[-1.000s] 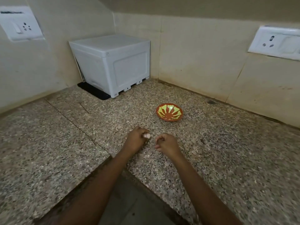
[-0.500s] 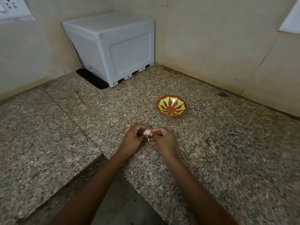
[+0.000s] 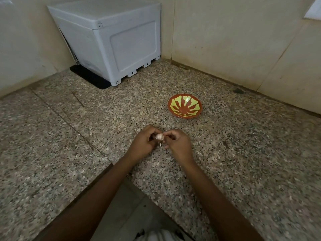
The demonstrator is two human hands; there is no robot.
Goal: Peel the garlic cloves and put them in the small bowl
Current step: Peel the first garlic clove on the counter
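A pale garlic clove (image 3: 159, 136) sits between the fingertips of both hands, just above the speckled granite counter (image 3: 69, 136). My left hand (image 3: 144, 144) grips it from the left, and my right hand (image 3: 177, 144) pinches it from the right. A thin strip of skin hangs down under the clove. The small bowl (image 3: 184, 106), orange-red with yellow-green petal shapes, stands on the counter a little beyond my right hand, and nothing shows inside it.
A white plastic box (image 3: 112, 40) on a black mat (image 3: 90, 78) fills the back left corner. Tiled walls close the counter at the back and on both sides. The counter's inner corner edge (image 3: 119, 171) lies under my forearms.
My hands came together, and the right hand took hold of the clove that the left hand held alone. The view tilted down and closer.
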